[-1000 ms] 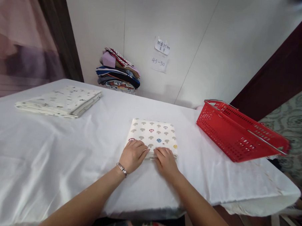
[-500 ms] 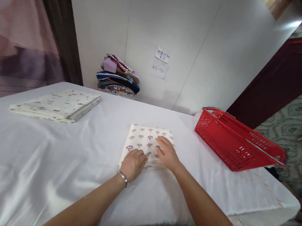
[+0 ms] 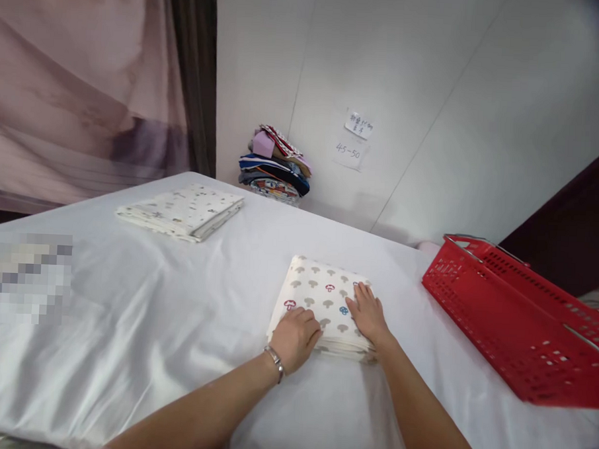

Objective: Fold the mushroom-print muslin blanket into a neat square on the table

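A folded cream cloth with a mushroom print (image 3: 319,285) lies on the table covered in white cloth (image 3: 176,325). My left hand (image 3: 294,337), a metal bracelet on its wrist, rests on the cloth's near left corner with the fingers curled over the edge. My right hand (image 3: 368,313) lies flat on the right half of the cloth, fingers stretched out. Neither hand lifts the cloth.
A second folded cream cloth (image 3: 183,209) lies at the table's far left. A stack of coloured folded fabrics (image 3: 275,167) sits against the wall, under two paper notes (image 3: 355,137). A red plastic basket (image 3: 518,327) stands at the right. A curtain (image 3: 87,89) hangs at the left.
My right hand has slid from the near edge onto the top of the mushroom cloth. My left hand stays at the near left corner. The view has swung left.
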A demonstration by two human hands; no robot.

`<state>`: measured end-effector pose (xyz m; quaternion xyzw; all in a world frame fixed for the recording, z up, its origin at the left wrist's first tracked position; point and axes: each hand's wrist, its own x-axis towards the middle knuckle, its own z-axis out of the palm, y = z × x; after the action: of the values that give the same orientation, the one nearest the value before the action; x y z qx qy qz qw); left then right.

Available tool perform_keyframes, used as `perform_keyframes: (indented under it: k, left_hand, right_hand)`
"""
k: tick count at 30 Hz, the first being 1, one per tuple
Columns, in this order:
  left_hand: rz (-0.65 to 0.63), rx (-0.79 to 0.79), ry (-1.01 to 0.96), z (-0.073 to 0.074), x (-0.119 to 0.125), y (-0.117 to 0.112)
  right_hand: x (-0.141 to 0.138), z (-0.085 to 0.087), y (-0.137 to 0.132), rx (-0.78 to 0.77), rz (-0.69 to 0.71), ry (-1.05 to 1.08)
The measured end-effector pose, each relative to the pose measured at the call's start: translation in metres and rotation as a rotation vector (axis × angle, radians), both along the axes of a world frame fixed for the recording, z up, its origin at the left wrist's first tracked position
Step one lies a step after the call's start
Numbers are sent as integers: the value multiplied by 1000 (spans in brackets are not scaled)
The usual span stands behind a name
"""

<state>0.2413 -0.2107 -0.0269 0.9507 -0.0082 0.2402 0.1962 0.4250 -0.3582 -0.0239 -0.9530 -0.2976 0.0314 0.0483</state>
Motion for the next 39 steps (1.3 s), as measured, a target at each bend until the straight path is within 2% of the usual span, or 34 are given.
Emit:
perform_keyframes:
  k: [3, 7, 12, 15, 18, 20, 22, 26, 28, 30, 32, 39]
  left_hand:
    - [6, -1, 7, 0, 0, 0]
    - [5, -7, 10, 1, 0, -1]
    - [-12, -18, 6, 2, -2, 0]
    - [-43, -51, -15, 4, -4, 2]
    - [-33, -124, -67, 10, -5, 10]
    - [37, -198, -107, 14, -4, 21]
    - [165, -305, -121, 16, -1, 35]
    - [432, -641, 3, 11, 5, 61]
    - [463, -809, 103, 7, 7, 67]
    - [455, -885, 162, 4, 8, 69]
    - [470, -862, 194, 3, 8, 68]
    - [532, -628, 369, 9, 4, 60]
  right_hand:
    - [-4, 14, 8, -63, 32, -54]
    - [-22, 26, 33, 26, 164, -153]
    - [-46, 9, 61, 36, 286, -65]
    - [-47, 0, 62, 39, 279, -54]
    - [-45, 0, 59, 57, 279, -56]
    - [-45, 1, 57, 71, 289, -66]
    - [-45, 2, 57, 79, 296, -73]
    - [-45, 1, 57, 71, 282, -62]
    - [-44, 0, 57, 67, 276, -62]
    - [-44, -1, 57, 69, 276, -64]
    - [-44, -1, 57, 79, 279, -71]
    - [-45, -2, 57, 92, 286, -117]
